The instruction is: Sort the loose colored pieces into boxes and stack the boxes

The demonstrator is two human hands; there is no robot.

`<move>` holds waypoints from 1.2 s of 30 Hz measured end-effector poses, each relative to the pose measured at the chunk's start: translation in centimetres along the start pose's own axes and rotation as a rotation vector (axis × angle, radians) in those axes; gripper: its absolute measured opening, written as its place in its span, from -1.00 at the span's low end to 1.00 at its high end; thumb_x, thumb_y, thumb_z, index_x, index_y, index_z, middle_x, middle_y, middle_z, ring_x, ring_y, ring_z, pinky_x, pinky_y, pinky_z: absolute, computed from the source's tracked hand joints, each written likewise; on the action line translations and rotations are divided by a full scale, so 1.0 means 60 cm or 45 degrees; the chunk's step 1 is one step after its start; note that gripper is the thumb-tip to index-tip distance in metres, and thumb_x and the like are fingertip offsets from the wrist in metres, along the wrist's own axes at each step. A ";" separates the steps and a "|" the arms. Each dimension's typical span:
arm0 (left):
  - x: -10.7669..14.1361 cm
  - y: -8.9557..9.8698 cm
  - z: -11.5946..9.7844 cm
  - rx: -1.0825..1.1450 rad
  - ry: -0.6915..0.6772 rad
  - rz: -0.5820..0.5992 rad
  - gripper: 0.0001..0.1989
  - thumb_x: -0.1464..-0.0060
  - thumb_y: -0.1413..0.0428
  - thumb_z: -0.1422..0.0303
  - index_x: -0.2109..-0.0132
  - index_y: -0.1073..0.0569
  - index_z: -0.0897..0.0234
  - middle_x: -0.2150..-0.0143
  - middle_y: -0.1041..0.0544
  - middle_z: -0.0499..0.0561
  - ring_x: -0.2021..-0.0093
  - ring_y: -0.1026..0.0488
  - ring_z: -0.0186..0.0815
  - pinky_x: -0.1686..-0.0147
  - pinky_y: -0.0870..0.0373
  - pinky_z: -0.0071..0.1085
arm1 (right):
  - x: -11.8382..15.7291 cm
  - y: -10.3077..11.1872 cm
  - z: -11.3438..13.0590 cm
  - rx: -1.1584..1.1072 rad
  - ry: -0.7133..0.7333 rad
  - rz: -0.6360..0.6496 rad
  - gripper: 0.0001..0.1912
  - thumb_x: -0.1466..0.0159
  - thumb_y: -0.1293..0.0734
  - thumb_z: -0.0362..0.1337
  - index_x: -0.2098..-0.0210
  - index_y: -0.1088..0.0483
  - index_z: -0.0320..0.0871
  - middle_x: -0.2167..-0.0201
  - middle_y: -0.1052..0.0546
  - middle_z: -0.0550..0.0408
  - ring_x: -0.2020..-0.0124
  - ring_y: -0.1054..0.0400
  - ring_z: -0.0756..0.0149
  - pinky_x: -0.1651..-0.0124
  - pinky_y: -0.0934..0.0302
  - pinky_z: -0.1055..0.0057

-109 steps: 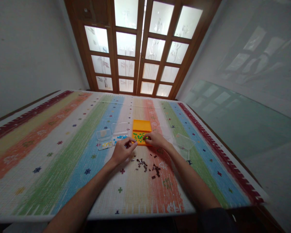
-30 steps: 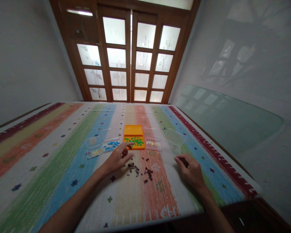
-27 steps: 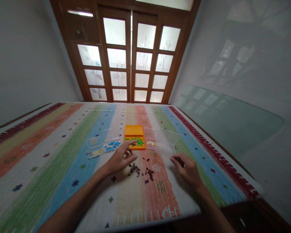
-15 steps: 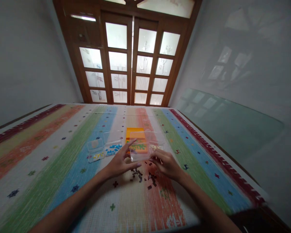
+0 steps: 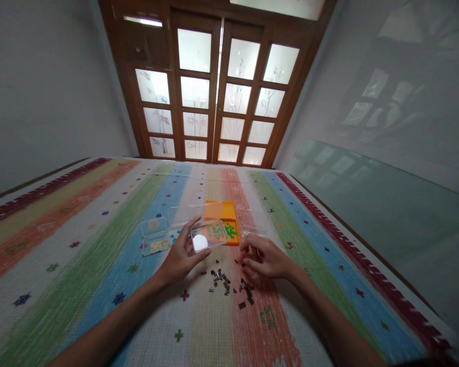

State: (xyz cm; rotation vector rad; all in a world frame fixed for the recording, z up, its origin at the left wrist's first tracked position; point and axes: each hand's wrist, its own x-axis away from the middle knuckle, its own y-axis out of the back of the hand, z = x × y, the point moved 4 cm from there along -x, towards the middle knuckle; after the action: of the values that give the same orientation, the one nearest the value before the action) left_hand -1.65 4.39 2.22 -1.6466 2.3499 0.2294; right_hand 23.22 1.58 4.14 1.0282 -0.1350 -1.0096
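Note:
My left hand [image 5: 181, 257] grips a clear plastic box [image 5: 214, 237] by its left end, thumb below and fingers behind, tilted above the cloth. Through the box show parts of an orange tray [image 5: 237, 232] with small green pieces [image 5: 230, 230]. My right hand [image 5: 265, 255] is apart from the box, to its right, with fingers curled toward the thumb; whatever they pinch, if anything, is too small to make out. Below and between both hands lie loose small dark brown pieces [image 5: 221, 281] in two loose clusters. Pale pieces behind my right hand are mostly hidden.
At left stands a small open clear box [image 5: 155, 247] with yellow pieces. Blue pieces [image 5: 174, 237] lie beside it, partly behind my left hand. A striped cloth [image 5: 145, 316] covers the surface, which runs toward wooden doors [image 5: 218, 102]. A glass panel [image 5: 367, 178] leans along the right wall.
My right hand has come away from the clear box, moving right. My left hand now holds the box alone, shifted left and tilted. The view has turned slightly.

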 end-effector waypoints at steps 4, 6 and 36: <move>0.004 0.009 0.004 -0.061 -0.003 -0.069 -0.18 -0.01 -0.33 0.35 -0.36 -0.15 0.11 -0.34 -0.33 0.23 -0.26 -0.44 -0.08 -0.29 -0.36 -0.06 | 0.013 -0.008 -0.017 0.127 -0.030 0.218 -0.81 -0.20 -0.41 -0.42 0.17 -0.50 -0.16 0.23 -0.47 0.04 0.23 -0.36 0.26 0.18 -0.22 0.39; 0.005 0.008 0.003 -0.089 -0.012 -0.083 -0.18 0.00 -0.33 0.35 -0.36 -0.17 0.12 -0.32 -0.34 0.22 -0.29 -0.40 -0.06 -0.33 -0.30 -0.03 | 0.015 -0.017 -0.025 0.146 -0.061 0.265 -0.80 -0.24 -0.41 -0.42 0.13 -0.52 -0.17 0.26 -0.47 0.05 0.25 -0.36 0.27 0.19 -0.22 0.40; 0.015 -0.002 0.002 -0.166 -0.005 -0.139 -0.22 -0.03 -0.33 0.31 -0.35 -0.21 0.12 -0.33 -0.33 0.21 -0.25 -0.45 -0.06 -0.23 -0.44 -0.04 | 0.009 -0.041 -0.024 0.135 -0.143 0.169 -0.86 -0.31 -0.37 -0.47 0.17 -0.54 -0.17 0.26 -0.52 0.04 0.19 -0.39 0.26 0.11 -0.26 0.37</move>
State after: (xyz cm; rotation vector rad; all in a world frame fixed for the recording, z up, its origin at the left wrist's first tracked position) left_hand -1.84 3.57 1.83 -1.8257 2.2771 0.3711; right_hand 22.74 1.78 1.29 1.0446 -0.3477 -0.9468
